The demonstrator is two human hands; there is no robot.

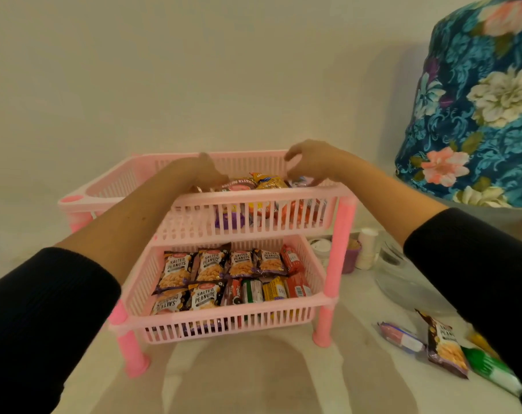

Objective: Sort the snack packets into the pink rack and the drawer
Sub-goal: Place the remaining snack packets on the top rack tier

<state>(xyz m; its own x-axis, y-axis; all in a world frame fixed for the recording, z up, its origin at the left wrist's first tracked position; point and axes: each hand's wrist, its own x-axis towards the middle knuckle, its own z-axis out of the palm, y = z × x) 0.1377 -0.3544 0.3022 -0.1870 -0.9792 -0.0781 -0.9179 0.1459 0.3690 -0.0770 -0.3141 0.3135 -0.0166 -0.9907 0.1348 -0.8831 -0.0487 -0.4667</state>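
A pink two-tier rack (340,264) stands in front of me against the wall. Its top basket holds several snack packets (253,183); both my hands reach into it. My left hand (206,171) rests on the packets at the left, fingers down among them. My right hand (310,162) hovers over the right side, fingertips pinching at a packet (298,181) there. The lower basket is packed with salted peanut packets (206,264) and biscuit packs (271,288). No drawer is in view.
Loose packets lie on the surface at the right front: a peanut packet (446,345), a blue-red pack (400,336) and a green-white pack (492,369). Cups and small jars (364,249) stand right of the rack. A floral-covered bulky object (474,109) fills the upper right.
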